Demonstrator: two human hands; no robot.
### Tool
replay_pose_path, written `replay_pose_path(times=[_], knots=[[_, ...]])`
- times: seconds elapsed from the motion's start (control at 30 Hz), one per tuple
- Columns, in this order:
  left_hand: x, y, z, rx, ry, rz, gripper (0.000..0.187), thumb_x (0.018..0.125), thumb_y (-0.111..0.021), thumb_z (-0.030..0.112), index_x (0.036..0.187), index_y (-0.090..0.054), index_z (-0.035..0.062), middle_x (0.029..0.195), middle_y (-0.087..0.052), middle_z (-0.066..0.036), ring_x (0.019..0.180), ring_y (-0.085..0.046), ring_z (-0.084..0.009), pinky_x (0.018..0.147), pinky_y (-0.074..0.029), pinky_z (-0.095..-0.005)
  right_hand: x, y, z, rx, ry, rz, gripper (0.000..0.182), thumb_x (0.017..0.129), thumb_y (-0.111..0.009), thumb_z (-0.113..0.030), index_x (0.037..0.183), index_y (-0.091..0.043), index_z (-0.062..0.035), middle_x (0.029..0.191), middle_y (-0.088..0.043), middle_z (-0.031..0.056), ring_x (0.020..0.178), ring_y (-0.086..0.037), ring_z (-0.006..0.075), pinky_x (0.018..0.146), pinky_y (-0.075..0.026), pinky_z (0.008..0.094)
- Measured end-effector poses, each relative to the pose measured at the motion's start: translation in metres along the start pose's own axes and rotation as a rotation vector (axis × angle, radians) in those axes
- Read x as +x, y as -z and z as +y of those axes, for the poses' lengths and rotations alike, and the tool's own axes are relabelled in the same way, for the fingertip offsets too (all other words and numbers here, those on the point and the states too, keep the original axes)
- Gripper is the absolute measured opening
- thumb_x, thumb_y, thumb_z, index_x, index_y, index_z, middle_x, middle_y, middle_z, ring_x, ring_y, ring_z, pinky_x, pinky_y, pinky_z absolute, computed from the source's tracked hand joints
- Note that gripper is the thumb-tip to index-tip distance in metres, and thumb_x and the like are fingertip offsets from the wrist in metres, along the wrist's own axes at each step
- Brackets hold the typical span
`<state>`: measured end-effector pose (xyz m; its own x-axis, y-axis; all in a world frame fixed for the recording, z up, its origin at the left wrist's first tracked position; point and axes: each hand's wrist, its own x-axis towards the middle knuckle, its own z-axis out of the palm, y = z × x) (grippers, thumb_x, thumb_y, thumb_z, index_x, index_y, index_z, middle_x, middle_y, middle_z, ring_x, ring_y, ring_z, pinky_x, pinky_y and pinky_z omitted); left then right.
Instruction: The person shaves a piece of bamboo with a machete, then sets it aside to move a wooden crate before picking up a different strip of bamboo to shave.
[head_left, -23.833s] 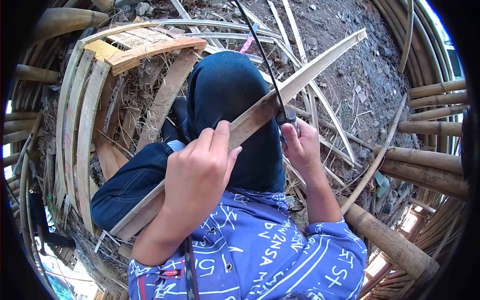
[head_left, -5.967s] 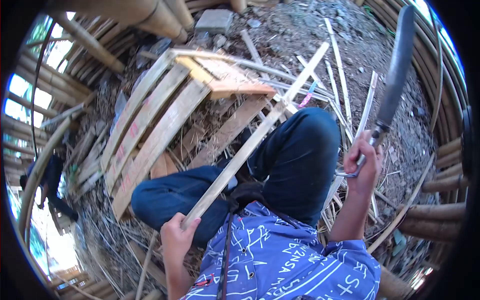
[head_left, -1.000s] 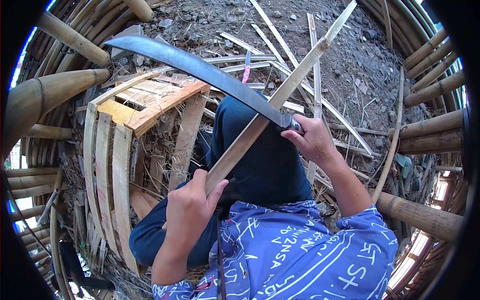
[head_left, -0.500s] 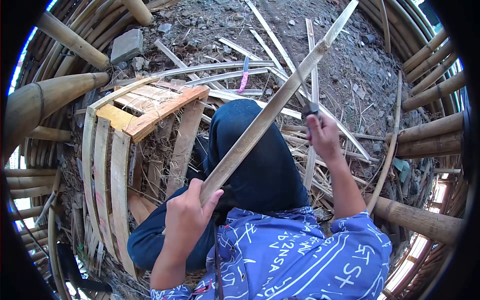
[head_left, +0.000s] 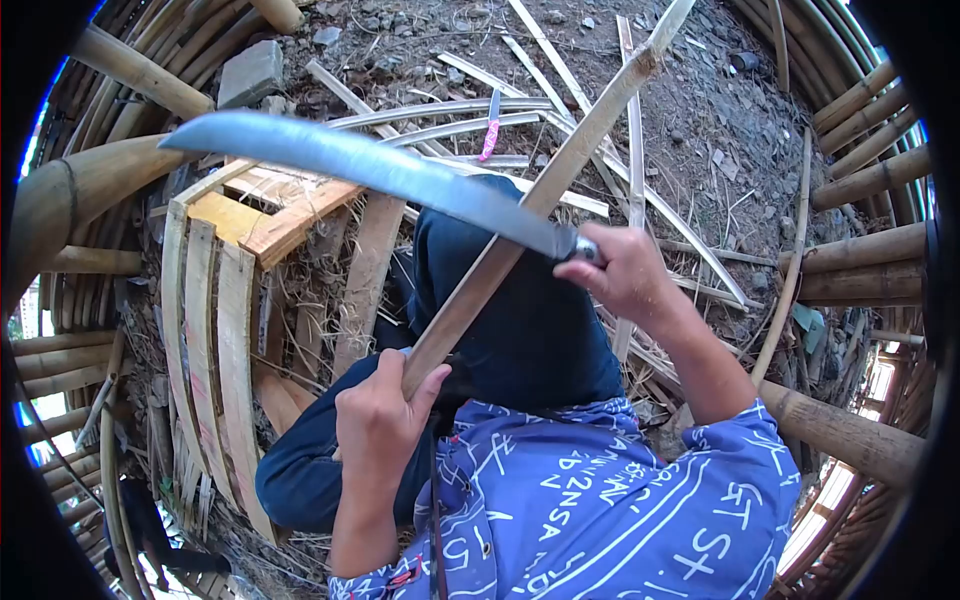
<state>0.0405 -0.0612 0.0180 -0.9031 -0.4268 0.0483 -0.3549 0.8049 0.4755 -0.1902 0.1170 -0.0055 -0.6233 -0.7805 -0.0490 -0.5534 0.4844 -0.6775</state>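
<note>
My left hand (head_left: 375,420) is closed round the lower end of a long split bamboo strip (head_left: 585,145), thumb along its face. The strip slants up and away to the right over my bent knee, with a node near its far end. In my right hand (head_left: 628,275) is the dark handle of a machete (head_left: 350,170). Its broad, curved blade points left and crosses over the strip about midway, flat side showing. The blade also covers part of a wooden crate frame (head_left: 240,300) on the left.
Several split bamboo strips (head_left: 690,225) lie crisscrossed on the dirt ahead. A knife with a pink handle (head_left: 489,140) rests among them. A concrete block (head_left: 250,75) sits at the upper left, and thick bamboo poles (head_left: 850,435) stand or lie on both sides.
The machete has swung from pointing away ahead to lying leftward across the strip. My right hand has come down and left, its wrist turned; my left hand keeps its hold.
</note>
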Motion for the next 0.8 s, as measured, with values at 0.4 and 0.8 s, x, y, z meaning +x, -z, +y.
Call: replay_pose_path(times=[0.4,0.8], knots=[[-0.016,0.016,0.006,0.029,0.077,-0.015,0.036,0.086,-0.068,0.035,0.08,-0.052,0.0027,0.055,-0.055,-0.015,0.05,-0.059,-0.032,0.044,-0.043,-0.0385,0.043,0.042,0.111,-0.081,-0.177,0.411,0.056,0.093,-0.052,-0.052,0.081,-0.063,0.001,0.055,-0.055,0.0107,0.05,-0.057,0.0214,0.049,-0.042,0.0359],[-0.005,0.01,0.009,-0.012,0.196,-0.035,0.037,0.084,-0.07,0.034,0.074,-0.051,0.0033,0.055,-0.053,-0.017,0.053,-0.057,-0.0367,0.046,-0.042,-0.0401,0.003,-0.023,0.07,0.393,-0.232,0.469,0.029,0.081,-0.075,-0.022,0.068,-0.055,-0.0058,0.056,-0.046,-0.0063,0.052,-0.038,0.0052,0.048,-0.03,0.0259]])
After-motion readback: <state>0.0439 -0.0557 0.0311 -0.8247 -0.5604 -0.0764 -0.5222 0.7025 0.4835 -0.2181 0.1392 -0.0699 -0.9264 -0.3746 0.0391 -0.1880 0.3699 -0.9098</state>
